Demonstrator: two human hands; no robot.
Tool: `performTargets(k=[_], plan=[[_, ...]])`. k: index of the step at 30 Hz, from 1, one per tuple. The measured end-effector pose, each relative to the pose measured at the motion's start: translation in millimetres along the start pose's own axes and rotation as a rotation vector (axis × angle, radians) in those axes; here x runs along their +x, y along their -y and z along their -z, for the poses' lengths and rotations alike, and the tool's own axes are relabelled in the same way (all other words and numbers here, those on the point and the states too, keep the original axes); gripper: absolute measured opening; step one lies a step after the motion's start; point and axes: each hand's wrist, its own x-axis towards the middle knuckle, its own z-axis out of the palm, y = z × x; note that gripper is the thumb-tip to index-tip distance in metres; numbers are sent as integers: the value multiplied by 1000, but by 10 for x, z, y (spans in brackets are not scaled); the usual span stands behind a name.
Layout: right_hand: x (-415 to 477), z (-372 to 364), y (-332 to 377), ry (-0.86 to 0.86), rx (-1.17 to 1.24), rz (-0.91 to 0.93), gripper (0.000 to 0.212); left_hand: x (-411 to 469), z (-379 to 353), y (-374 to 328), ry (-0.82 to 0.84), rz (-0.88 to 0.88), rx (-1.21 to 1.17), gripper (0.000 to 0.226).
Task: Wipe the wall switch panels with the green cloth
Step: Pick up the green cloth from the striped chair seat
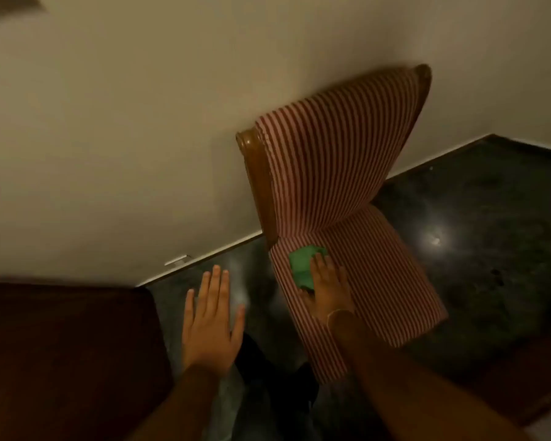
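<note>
We see a plain cream wall [124, 138] above a dark polished floor [474, 233]. Our right hand [330, 289] lies flat on the green cloth [303, 265], fingers spread, pressing it on the striped chair seat [379, 275]. The cloth's long axis runs toward the chair back. Our left hand [212, 323] hovers open, holding nothing.

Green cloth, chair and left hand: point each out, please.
Green cloth [303, 264], head view, middle of its exposed part.
Chair [337, 148], head view, striped backrest.
Left hand [212, 326], head view, back of the hand.
</note>
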Motion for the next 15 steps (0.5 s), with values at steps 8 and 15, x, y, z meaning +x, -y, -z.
performTargets(k=[8, 15], plan=[[669, -387, -50, 127, -136, -6, 101, 180, -302, 344, -75, -65, 82, 76], [837, -205, 26, -41, 8, -81, 62, 128, -210, 598, 30, -30, 121, 73]])
